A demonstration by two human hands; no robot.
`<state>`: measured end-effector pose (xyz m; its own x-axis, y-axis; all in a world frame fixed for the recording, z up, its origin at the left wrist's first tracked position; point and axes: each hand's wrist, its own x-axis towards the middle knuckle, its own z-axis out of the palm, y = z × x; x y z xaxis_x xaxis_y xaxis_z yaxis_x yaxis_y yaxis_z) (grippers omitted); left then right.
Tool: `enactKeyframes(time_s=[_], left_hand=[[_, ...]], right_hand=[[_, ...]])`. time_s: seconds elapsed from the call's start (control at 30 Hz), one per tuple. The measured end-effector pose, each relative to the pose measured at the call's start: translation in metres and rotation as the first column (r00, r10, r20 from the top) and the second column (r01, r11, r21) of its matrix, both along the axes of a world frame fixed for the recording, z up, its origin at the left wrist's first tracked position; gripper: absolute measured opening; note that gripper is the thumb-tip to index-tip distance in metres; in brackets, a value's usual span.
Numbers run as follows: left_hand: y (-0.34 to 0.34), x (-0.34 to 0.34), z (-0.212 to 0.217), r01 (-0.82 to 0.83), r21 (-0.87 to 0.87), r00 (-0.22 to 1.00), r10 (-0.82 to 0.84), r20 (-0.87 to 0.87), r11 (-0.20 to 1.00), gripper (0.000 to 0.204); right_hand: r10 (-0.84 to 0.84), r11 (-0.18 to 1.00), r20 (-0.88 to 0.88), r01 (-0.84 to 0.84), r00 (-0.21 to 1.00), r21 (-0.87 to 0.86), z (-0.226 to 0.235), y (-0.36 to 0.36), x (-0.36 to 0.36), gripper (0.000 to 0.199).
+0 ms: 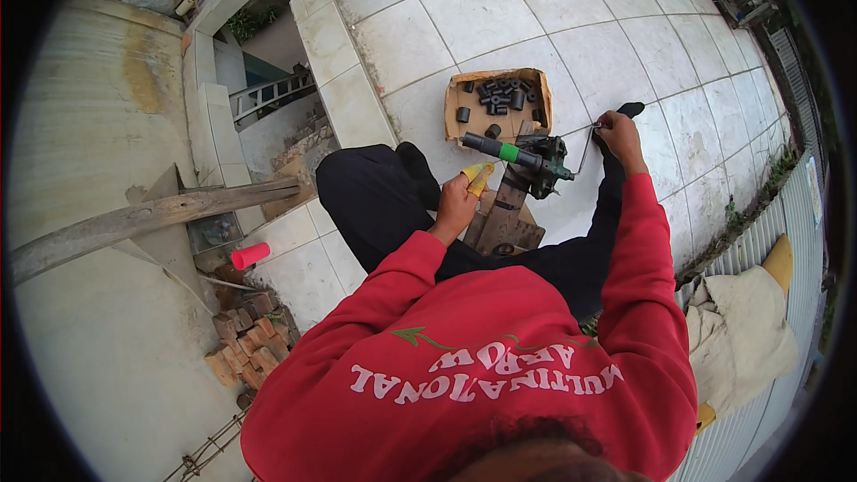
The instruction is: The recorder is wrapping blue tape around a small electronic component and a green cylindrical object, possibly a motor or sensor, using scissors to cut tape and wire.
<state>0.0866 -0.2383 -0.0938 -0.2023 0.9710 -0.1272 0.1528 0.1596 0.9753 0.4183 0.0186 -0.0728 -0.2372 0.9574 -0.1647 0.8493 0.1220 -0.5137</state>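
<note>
Between my legs, a dark green hand-cranked device (pixel 551 168) sits on a wooden block (pixel 500 230). A black cylinder with a green band (pixel 502 151) extends left from it over the near edge of a cardboard box. My right hand (pixel 620 138) is closed round the grip end of the bent metal crank (pixel 585 153), right of the device. Just below the cylinder, my left hand (pixel 457 207) is closed, with a yellow piece (pixel 479 178) at its fingers. Whether that piece is gripped or wrapped round the fingers I cannot tell.
The shallow cardboard box (pixel 453 98) beyond the device holds several short black cylindrical pieces (pixel 503 95). A pink-red tube (pixel 250 255) lies at the left, near a wooden pole (pixel 152 216) and stacked bricks (pixel 253 344). A beige cloth (pixel 741 335) lies at the right on corrugated sheeting.
</note>
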Motion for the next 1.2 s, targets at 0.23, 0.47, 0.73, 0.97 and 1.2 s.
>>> enactKeyframes(time_s=[0.23,0.47,0.73,0.97,1.2], left_hand=[[0.001,0.003,0.005,-0.007,-0.034,1.000,0.007,-0.004,0.999,0.022],[0.001,0.003,0.001,-0.010,-0.028,1.000,0.009,-0.010,1.000,0.021],[0.001,0.003,0.000,-0.015,0.005,1.000,0.015,-0.014,1.000,0.021],[0.002,0.001,-0.004,-0.051,0.015,0.999,0.051,-0.008,0.999,0.021],[0.008,-0.002,-0.005,-0.046,0.063,0.998,0.048,-0.040,0.997,0.017]], right_hand=[[0.015,1.000,-0.033,-0.015,0.999,0.005,0.101,-0.055,0.004,0.020],[0.061,0.926,-0.177,-0.122,0.982,-0.357,0.168,-0.126,0.011,0.028],[-0.061,0.627,-0.341,-0.229,0.938,-0.744,0.089,-0.185,0.024,0.029],[0.088,0.638,-0.174,-0.189,0.981,-0.746,-0.039,-0.194,0.021,0.026],[0.160,0.765,-0.058,-0.161,0.985,-0.624,-0.132,-0.138,0.021,0.029]])
